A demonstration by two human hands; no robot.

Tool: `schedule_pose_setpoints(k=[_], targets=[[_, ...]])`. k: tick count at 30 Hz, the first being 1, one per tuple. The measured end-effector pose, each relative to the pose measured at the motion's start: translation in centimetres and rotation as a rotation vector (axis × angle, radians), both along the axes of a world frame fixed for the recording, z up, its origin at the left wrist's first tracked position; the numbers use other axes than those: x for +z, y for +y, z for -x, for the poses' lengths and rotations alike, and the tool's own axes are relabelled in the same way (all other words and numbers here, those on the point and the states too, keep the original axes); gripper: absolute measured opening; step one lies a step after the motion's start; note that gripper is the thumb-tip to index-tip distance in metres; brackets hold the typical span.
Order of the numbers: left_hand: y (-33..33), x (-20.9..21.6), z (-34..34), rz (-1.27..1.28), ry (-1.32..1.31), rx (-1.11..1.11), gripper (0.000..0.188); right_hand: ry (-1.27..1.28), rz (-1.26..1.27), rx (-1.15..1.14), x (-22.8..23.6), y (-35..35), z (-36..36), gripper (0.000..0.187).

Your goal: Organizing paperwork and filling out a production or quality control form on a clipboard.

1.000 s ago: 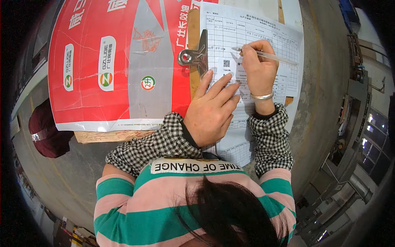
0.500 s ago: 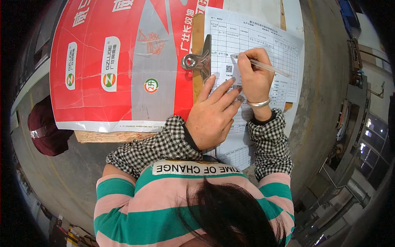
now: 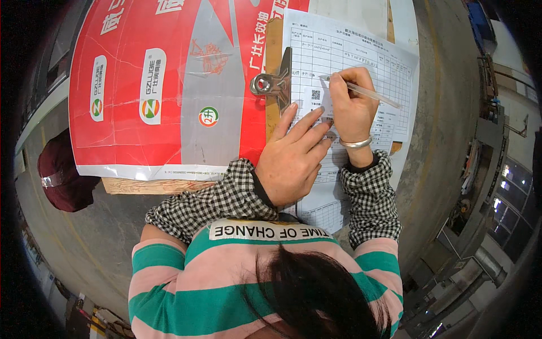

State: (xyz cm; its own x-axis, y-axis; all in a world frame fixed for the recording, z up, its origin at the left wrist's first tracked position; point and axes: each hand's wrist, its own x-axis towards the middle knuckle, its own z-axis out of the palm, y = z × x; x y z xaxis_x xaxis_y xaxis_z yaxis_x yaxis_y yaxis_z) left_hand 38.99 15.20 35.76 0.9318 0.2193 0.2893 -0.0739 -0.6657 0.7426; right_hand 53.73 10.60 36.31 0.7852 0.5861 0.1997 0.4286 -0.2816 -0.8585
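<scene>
My right hand [image 3: 354, 105] pinches a slim, clear-barrelled pen [image 3: 372, 95], its tip resting on a row of a printed form [image 3: 361, 45]. Flat on the papers beside it lies my left hand [image 3: 294, 155], fingers stretched out, holding nothing. The fingertips reach a small white slip [image 3: 314, 100] with a square code, which is partly hidden by both hands. A metal bulldog clip [image 3: 272, 84] grips the left edge of the sheets on a brown clipboard [image 3: 273, 117]. Handwriting shows in a few cells of the form.
Under and left of the clipboard spreads a red and grey printed cardboard sheet [image 3: 217, 141] on a wooden edge [image 3: 152, 186]. A dark red covered bundle [image 3: 65, 172] stands at the far left. Machinery [image 3: 480, 152] lines the right side beyond the floor.
The right hand and pen have shifted very slightly to the right along the form. My left hand stays flat in nearly the same place.
</scene>
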Motion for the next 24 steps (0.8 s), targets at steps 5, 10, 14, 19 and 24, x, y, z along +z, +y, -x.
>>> schedule_pose_setpoints(k=[5, 10, 14, 19, 24], targets=[[-0.03, 0.02, 0.08, 0.0, 0.001, 0.0, 0.044, 0.023, -0.022, -0.014, -0.05, 0.0, 0.1, 0.01], [-0.09, -0.06, -0.01, 0.004, 0.005, 0.001, 0.044, -0.022, 0.0, 0.022, -0.07, -0.14, -0.04, 0.01], [-0.02, 0.01, -0.07, 0.002, 0.003, -0.006, 0.044, 0.019, -0.049, -0.017, -0.24, 0.01, -0.04, 0.01], [-0.07, -0.13, 0.01, 0.0, -0.005, -0.005, 0.045, 0.001, -0.013, 0.012, -0.09, -0.14, -0.09, 0.01], [-0.05, -0.12, 0.09, 0.005, 0.004, -0.006, 0.046, 0.061, -0.043, -0.017, -0.22, -0.1, 0.08, 0.01]])
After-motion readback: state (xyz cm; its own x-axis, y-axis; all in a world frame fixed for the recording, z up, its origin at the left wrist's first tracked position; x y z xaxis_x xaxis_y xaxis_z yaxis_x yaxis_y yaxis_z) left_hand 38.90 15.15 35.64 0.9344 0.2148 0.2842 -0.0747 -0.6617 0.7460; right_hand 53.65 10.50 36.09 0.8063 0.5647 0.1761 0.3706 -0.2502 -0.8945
